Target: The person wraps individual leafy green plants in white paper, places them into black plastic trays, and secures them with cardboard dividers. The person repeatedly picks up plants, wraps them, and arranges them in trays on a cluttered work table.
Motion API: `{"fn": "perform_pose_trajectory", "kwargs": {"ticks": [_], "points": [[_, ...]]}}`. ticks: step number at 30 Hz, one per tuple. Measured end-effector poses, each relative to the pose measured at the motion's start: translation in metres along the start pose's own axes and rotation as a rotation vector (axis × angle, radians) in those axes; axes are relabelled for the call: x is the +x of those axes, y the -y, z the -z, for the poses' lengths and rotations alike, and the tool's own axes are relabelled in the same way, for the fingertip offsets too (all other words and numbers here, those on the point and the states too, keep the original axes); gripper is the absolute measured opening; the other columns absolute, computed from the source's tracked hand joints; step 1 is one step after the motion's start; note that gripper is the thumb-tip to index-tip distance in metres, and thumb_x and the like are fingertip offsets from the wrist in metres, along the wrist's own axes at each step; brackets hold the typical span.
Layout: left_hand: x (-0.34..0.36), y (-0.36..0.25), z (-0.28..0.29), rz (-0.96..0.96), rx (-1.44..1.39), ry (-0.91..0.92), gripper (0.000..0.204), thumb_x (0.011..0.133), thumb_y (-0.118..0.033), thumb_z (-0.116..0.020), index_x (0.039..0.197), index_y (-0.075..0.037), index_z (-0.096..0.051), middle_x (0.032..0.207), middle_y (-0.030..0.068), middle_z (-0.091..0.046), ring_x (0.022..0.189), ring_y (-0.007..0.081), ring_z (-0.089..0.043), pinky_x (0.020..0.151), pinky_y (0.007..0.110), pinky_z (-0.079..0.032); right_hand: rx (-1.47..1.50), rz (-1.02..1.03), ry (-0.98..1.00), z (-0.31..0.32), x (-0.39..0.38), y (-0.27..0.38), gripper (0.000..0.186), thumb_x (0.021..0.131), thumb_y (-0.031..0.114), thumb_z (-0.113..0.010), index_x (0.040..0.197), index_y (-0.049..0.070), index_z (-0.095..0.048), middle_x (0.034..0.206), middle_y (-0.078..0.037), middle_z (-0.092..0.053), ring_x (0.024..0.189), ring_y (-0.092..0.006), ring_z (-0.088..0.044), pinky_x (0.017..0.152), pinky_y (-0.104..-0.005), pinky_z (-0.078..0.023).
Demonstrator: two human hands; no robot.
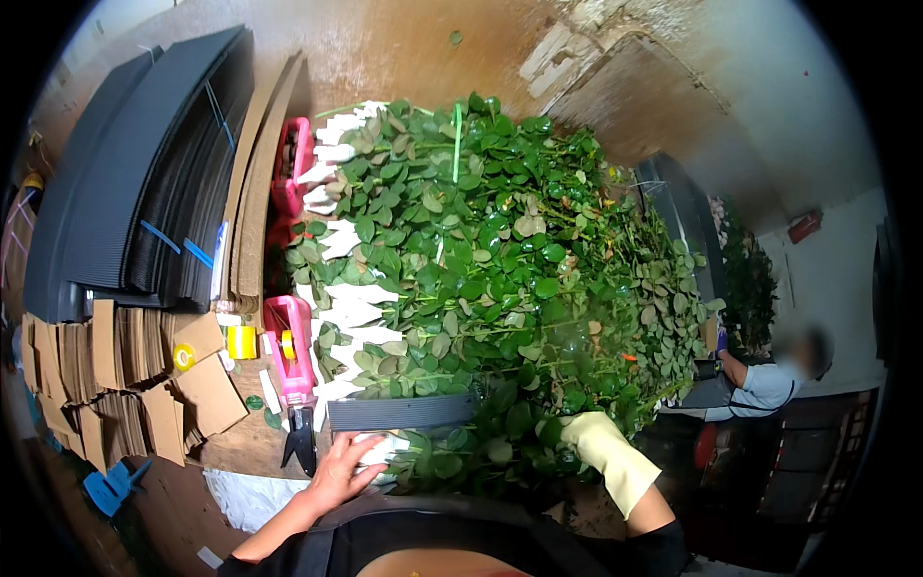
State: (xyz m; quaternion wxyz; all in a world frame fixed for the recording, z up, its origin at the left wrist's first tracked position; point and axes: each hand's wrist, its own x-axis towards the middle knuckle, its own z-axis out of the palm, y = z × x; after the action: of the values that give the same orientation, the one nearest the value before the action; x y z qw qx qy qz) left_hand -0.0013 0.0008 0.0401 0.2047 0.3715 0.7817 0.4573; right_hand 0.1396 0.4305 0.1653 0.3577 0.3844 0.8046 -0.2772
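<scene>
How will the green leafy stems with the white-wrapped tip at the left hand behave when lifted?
The green leafy stems will likely snag, since leaves splay and overlap. The white-wrapped tip looks soft, so the bare left hand could crush it. Lifted from one end, they may sag: foliage stretches toward the yellow-gloved right hand.

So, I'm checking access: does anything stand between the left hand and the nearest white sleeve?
Nothing visible does: the left hand holds the white sleeve directly. The ridged grey strip lies just beyond it, not between them. The gloved right hand is at the leafy stems.
</scene>
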Motion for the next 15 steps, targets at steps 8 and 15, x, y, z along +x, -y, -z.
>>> {"fn": "perform_pose_trajectory", "kwargs": {"ticks": [8,15], "points": [[0.040,-0.036,0.012,0.947,-0.827,0.079,0.086,0.084,-0.036,-0.087,0.140,0.008,-0.038,0.129,0.0184,-0.057,0.101,0.0190,-0.065,0.082,0.033,-0.058,-0.882,0.973,-0.240,0.105,0.104,0.238,0.020,0.092,0.019,-0.059,0.100,0.005,-0.071,0.097,-0.018,-0.073,0.091,-0.0398,-0.070,0.080,-0.0472,-0.057],[0.011,-0.009,0.004,-0.019,0.129,0.000,0.052,0.089,-0.017,-0.082,0.136,-0.013,-0.061,0.129,0.0231,-0.053,0.103,0.0298,-0.066,0.077,0.035,-0.059,-0.685,0.865,-1.095,0.129,0.312,0.386,0.039,0.096,0.019,-0.060,0.134,0.012,-0.064,0.147,-0.017,-0.056,0.134,-0.0318,-0.054,0.114,-0.0420,-0.041]]}}
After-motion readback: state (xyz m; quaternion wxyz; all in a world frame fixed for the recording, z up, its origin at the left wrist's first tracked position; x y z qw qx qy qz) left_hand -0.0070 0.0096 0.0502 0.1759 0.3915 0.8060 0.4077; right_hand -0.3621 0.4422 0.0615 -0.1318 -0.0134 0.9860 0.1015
